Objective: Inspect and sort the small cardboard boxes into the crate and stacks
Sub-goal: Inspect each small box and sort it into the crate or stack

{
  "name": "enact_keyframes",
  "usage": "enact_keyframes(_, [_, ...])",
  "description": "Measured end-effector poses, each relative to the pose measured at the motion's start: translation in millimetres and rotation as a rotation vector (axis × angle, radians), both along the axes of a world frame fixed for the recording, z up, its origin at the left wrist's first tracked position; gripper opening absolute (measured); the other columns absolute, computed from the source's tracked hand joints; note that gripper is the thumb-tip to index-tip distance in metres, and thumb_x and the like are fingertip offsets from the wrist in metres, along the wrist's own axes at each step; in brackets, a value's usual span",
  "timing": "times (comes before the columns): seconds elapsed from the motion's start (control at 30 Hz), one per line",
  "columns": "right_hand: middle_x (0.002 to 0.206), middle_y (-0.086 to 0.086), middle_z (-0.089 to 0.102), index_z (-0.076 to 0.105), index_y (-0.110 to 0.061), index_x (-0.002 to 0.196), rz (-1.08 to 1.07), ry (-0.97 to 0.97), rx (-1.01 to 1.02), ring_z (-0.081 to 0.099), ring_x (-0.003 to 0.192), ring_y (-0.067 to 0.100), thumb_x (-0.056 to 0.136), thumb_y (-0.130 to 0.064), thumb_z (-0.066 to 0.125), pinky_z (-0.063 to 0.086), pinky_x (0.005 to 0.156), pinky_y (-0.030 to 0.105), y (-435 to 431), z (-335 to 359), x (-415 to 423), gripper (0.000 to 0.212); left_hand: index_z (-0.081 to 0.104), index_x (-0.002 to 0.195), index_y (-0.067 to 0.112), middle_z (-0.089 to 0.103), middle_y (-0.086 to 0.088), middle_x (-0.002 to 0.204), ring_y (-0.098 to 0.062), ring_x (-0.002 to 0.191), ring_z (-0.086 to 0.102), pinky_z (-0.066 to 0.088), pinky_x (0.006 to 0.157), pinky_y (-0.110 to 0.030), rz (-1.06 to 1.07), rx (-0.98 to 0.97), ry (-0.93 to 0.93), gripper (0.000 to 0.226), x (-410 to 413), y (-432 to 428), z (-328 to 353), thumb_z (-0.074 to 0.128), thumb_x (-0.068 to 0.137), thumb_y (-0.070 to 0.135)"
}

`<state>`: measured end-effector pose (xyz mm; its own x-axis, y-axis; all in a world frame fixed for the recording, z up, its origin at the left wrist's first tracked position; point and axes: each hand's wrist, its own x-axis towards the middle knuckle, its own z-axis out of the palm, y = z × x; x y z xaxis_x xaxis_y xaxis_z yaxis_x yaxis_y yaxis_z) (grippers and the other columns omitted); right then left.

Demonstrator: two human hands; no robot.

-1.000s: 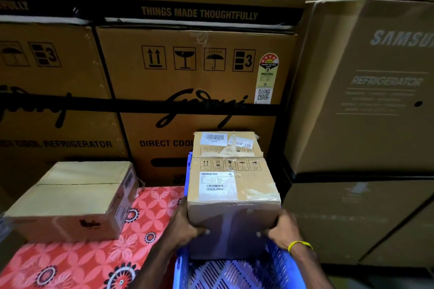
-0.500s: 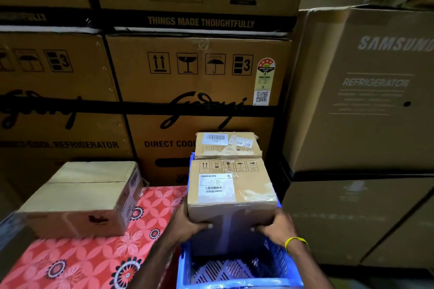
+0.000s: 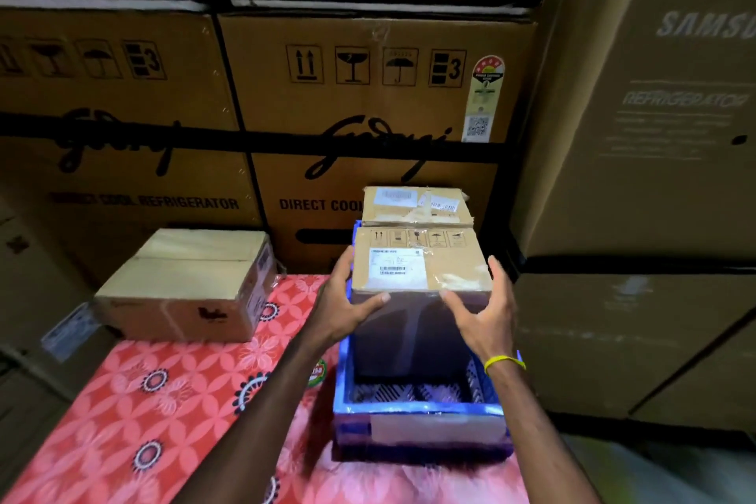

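Both hands are up at the top front corners of the near box (image 3: 421, 266), one on each side, so the box sits squarely between them. The left hand (image 3: 343, 299) cups the left corner. Its fingers (image 3: 343, 264) run nearly straight up the left side and its thumb lies across the shaded front face just under the top edge. It is not curled into a firm clasp. The right hand (image 3: 487, 311) is spread wide at the right corner, with the thumb reaching in towards the front top edge and the fingers standing up beside the right edge. Whether those fingers press on the cardboard or sit just clear of it cannot be told. A yellow wristband (image 3: 505, 362) circles the right wrist.

The near box stands upright inside the blue crate (image 3: 417, 409), at the crate's far end. Its taped, labelled top is well above the rim, and bare slatted floor shows in front of it. A far box (image 3: 417, 207) sits right behind it, against it, with white labels on its lid. Its base is hidden.

The crate rests on a red flowered cloth (image 3: 163, 381), by the cloth's right edge. A taped box (image 3: 184, 282) lies on the same cloth to the left, well apart from both hands. Large refrigerator cartons (image 3: 368, 102) are stacked as a wall behind and to the right.
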<state>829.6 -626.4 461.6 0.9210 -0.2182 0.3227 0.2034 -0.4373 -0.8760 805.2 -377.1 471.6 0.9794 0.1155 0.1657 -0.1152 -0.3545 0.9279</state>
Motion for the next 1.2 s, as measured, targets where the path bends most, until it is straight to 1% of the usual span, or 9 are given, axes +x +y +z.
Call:
enact_keyframes(0.07, [0.161, 0.012, 0.045, 0.046, -0.008, 0.153, -0.022, -0.099, -0.033, 0.042, 0.15, 0.028, 0.073, -0.043, 0.082, 0.038, 0.122, 0.049, 13.9, 7.1, -8.0, 0.094, 0.026, 0.148, 0.043, 0.04, 0.049, 0.133, 0.037, 0.111, 0.044, 0.04, 0.096, 0.0, 0.026, -0.013, -0.001, 0.095, -10.1, 3.4, -0.6, 0.087, 0.083, 0.009])
enact_keyframes(0.17, [0.157, 0.015, 0.049, 0.053, -0.004, 0.148, 0.007, -0.212, -0.086, 0.044, 0.149, 0.028, 0.076, -0.036, 0.081, 0.036, 0.122, 0.041, 37.9, 12.9, -26.7, 0.083, 0.027, 0.163, 0.022, 0.04, 0.01, 0.163, 0.003, 0.141, 0.044, 0.042, 0.117, -0.027, 0.059, -0.025, 0.01, 0.103, -34.6, 12.8, 1.8, 0.09, 0.081, 0.021])
enact_keyframes(0.27, [0.155, 0.014, 0.053, 0.056, -0.004, 0.145, 0.129, -0.242, -0.103, 0.045, 0.149, 0.025, 0.079, -0.026, 0.085, 0.033, 0.121, 0.027, 72.8, 15.3, -53.4, 0.075, 0.026, 0.164, 0.019, 0.045, -0.008, 0.161, -0.015, 0.145, 0.048, 0.045, 0.116, -0.038, 0.078, -0.038, 0.026, 0.104, -72.3, 36.3, -2.8, 0.089, 0.081, 0.021])
enact_keyframes(0.37, [0.15, 0.017, 0.058, 0.06, -0.001, 0.142, 0.25, -0.215, -0.106, 0.052, 0.142, 0.028, 0.078, -0.022, 0.085, 0.036, 0.119, 0.03, 114.8, 8.9, -86.0, 0.071, 0.031, 0.162, 0.02, 0.055, -0.009, 0.15, -0.023, 0.129, 0.062, 0.054, 0.103, -0.036, 0.127, -0.055, 0.058, 0.1, -118.8, 71.0, -15.1, 0.088, 0.08, 0.021])
enact_keyframes(0.57, [0.141, 0.015, 0.065, 0.065, -0.006, 0.136, 0.573, -0.031, -0.134, 0.061, 0.132, 0.032, 0.075, -0.02, 0.08, 0.042, 0.115, 0.037, 229.8, -22.6, -185.8, 0.065, 0.045, 0.15, 0.019, 0.067, -0.011, 0.127, -0.01, 0.093, 0.066, 0.055, 0.082, -0.018, 0.313, -0.132, 0.213, 0.083, -273.8, 178.6, -55.9, 0.089, 0.08, 0.016])
enact_keyframes(0.7, [0.139, 0.011, 0.066, 0.066, -0.01, 0.136, 0.852, 0.023, -0.204, 0.062, 0.129, 0.03, 0.075, -0.012, 0.088, 0.046, 0.113, 0.042, 307.9, -55.8, -269.6, 0.065, 0.051, 0.144, 0.014, 0.068, -0.01, 0.118, -0.016, 0.091, 0.065, 0.056, 0.085, -0.028, 0.535, -0.225, 0.316, 0.086, -405.9, 236.7, -90.3, 0.084, 0.067, 0.031])
enact_keyframes(0.83, [0.141, 0.01, 0.066, 0.067, -0.009, 0.135, 1.125, 0.084, -0.272, 0.061, 0.132, 0.027, 0.075, -0.005, 0.091, 0.046, 0.115, 0.047, 378.9, -84.7, -357.8, 0.065, 0.051, 0.133, 0.022, 0.067, -0.011, 0.113, -0.004, 0.082, 0.065, 0.054, 0.078, -0.015, 0.772, -0.286, 0.376, 0.069, -533.4, 276.0, -119.2, 0.091, 0.076, 0.019])
enact_keyframes(1.07, [0.125, 0.007, 0.072, 0.071, -0.017, 0.124, 1.496, 0.205, -0.384, 0.069, 0.114, 0.029, 0.073, -0.025, 0.082, 0.058, 0.098, 0.047, 460.0, -132.7, -487.0, 0.052, 0.055, 0.133, 0.017, 0.069, -0.012, 0.104, -0.012, 0.081, 0.066, 0.052, 0.069, -0.011, 1.184, -0.408, 0.436, 0.067, -703.8, 287.4, -154.3, 0.09, 0.076, 0.015])
enact_keyframes(1.2, [0.132, 0.001, 0.065, 0.064, -0.029, 0.126, 1.696, 0.29, -0.437, 0.064, 0.117, 0.024, 0.079, -0.007, 0.089, 0.056, 0.1, 0.044, 492.5, -147.9, -539.0, 0.057, 0.059, 0.122, 0.029, 0.074, -0.007, 0.106, -0.027, 0.092, 0.073, 0.059, 0.082, -0.033, 1.407, -0.515, 0.469, 0.068, -772.5, 274.8, -173.8, 0.091, 0.062, 0.039])
